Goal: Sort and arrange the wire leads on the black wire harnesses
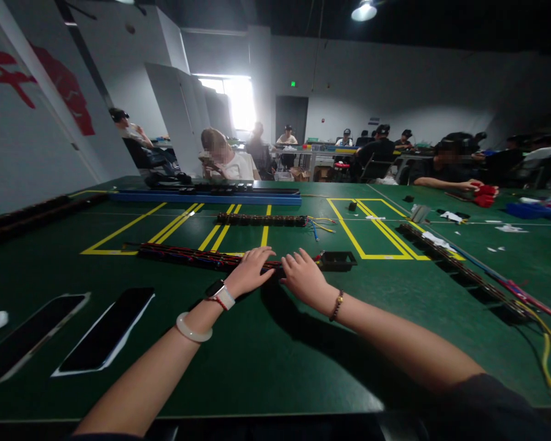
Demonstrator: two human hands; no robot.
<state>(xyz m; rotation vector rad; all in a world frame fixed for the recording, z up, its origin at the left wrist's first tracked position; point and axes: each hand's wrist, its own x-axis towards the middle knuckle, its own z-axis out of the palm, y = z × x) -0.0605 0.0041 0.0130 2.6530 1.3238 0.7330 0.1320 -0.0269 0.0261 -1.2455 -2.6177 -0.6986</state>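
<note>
A long black wired strip (pixel 188 254), with red and blue wires along its top, lies crosswise on the green table. My left hand (pixel 248 271) grips it near its right part, fingers curled over the far side and thumb on the near side. Close beside it, my right hand (pixel 305 278) holds the same strip, its fingers bent over the top. Both palms hide the stretch of strip beneath them. Just right of my right hand, an open black rectangular box (pixel 338 261) sits at the strip's end; whether the two are joined I cannot tell.
Beyond my hands lies a shorter black strip (pixel 261 220) with loose coloured wires. A blue tray (pixel 202 197) holds black strips at the back. Another strip (pixel 459 269) with cables slants along the right. Two dark flat panels (pixel 108 331) lie left. Co-workers sit across the table.
</note>
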